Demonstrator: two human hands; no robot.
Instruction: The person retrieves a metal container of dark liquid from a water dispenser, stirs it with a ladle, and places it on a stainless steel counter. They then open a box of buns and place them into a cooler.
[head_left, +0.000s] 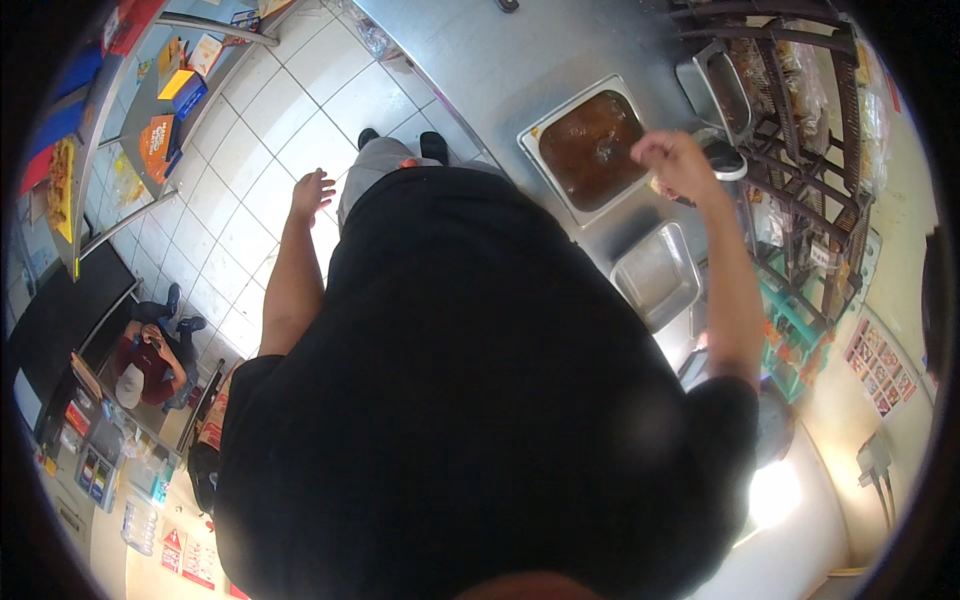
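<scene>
My right hand (675, 166) is over the metal counter, beside the right rim of a rectangular steel pan (592, 150) filled with brown sauce. Its fingers are curled; whether anything is between them cannot be told. A small pale and reddish item (663, 189) shows just under the hand, partly hidden. My left hand (313, 193) hangs at my left side above the tiled floor, fingers apart, holding nothing. An empty-looking steel pan (657, 276) lies nearer my body. Behind the right hand stands a round container (726, 159) with dark contents, partly covered by the hand.
A narrow steel pan (716, 90) stands by a dark plastic rack (806, 127) with bagged goods. The steel counter (480, 67) runs along my right. At left are shelves with boxes (159, 146) and a seated person (154, 360) in a cap. A green basket (791, 337) is at right.
</scene>
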